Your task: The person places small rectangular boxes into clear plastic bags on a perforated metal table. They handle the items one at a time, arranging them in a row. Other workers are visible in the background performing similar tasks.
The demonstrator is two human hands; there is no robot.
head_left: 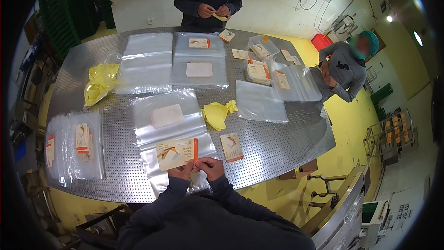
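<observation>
At the near edge of the perforated metal table (268, 146), noted a beige card with an orange strip (173, 153) over a clear plastic bag (194, 113); cannot tell whether touching it. Found gripped near its lower right corner by the left hand (183, 171). With the right hand (212, 168), observed fingertips drawn together at the same corner; cannot tell whether closed on the card or on something smaller. Judged incomplete here, with the card not yet released. Farther up the same bag, noted a pale blank rectangle (167, 115). To the left, judged further along: stacked bags (83, 172) bearing printed cards (82, 137), on top or inside, cannot tell. Judged left to handle: a loose card (231, 147) just right of the bag. Between bags, also noted crumpled yellow paper (215, 115).
</observation>
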